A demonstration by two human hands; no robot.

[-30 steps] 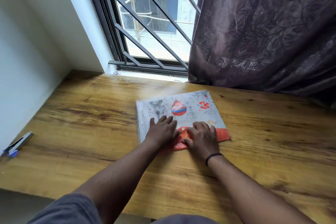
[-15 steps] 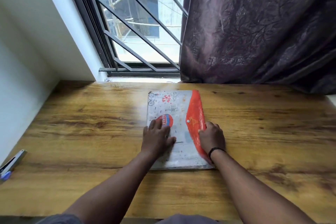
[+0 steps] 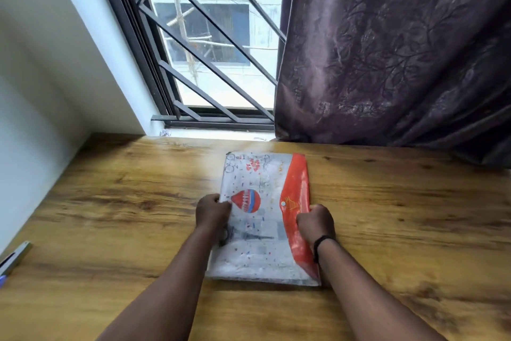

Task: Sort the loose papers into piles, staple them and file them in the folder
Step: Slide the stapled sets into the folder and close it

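A translucent plastic folder [image 3: 262, 246] with a balloon print and a red snap flap along its right side lies flat on the wooden table [image 3: 110, 216], long side pointing away from me. The flap is closed over the white snap button. My left hand [image 3: 211, 213] grips the folder's left edge, fingers curled round it. My right hand [image 3: 316, 220] grips the right edge at the red flap. No loose papers show outside the folder.
A stapler [image 3: 12, 257] lies at the table's far left edge by the white wall. A barred window [image 3: 210, 50] and a dark curtain [image 3: 387, 50] stand behind the table.
The folder has been turned from lying sideways to pointing away from me. Both hands went from resting flat on top of it to gripping its left and right edges.
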